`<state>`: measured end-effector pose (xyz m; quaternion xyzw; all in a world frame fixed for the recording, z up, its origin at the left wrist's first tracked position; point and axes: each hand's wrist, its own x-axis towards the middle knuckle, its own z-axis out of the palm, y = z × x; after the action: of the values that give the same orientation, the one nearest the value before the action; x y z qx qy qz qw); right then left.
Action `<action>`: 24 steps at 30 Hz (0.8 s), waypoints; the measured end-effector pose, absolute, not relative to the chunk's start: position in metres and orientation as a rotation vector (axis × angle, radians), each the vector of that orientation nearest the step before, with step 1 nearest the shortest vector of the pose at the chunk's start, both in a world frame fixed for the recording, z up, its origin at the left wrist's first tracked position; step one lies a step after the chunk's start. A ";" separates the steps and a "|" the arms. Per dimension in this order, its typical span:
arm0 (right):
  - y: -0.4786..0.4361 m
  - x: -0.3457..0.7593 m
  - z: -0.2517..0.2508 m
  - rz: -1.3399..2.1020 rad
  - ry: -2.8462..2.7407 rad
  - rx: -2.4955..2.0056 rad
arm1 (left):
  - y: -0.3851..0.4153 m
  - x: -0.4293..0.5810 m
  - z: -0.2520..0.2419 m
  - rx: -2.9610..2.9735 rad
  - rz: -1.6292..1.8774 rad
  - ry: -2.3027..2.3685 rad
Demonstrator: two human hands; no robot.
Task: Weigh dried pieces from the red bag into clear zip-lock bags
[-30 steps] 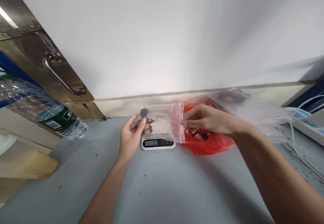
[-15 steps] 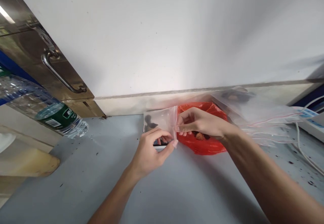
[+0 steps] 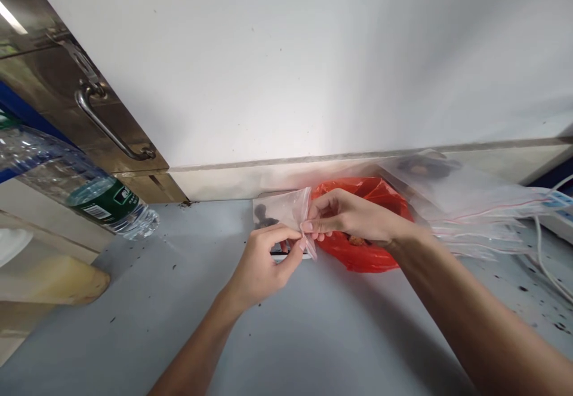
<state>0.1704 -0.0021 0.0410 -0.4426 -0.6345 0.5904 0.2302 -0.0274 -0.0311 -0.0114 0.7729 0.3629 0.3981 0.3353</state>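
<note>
A clear zip-lock bag with small dark pieces inside lies over a flat dark object with a pale edge, mostly hidden. My left hand pinches the bag's zip edge between thumb and fingertips. Right beside it, my right hand pinches the same edge from the other side, and the plastic is creased between them. Under and behind my right hand sits a red plastic bag, open at the top, with brown-orange lumps partly showing.
Several clear zip-lock bags lie in a pile to the right, near a white device with a cable. At left stand a water bottle and a yellowish container. A white wall rises behind the grey table.
My left fingers have closed onto the bag's zip edge, and both hands' fingertips have come together there. The bag's mouth has become creased.
</note>
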 end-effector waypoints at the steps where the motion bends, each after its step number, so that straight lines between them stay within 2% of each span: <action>1: -0.003 0.170 0.041 1.624 -1.739 -1.212 | -0.031 -0.028 -0.011 2.013 1.034 0.945; 24: -0.002 0.174 0.037 1.522 -1.943 -1.029 | -0.028 -0.033 -0.013 2.019 0.875 0.963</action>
<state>0.1736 -0.0024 0.0367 -0.3743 -0.7068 0.5536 0.2320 -0.0333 -0.0282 -0.0131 0.7838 0.3739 0.3395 0.3614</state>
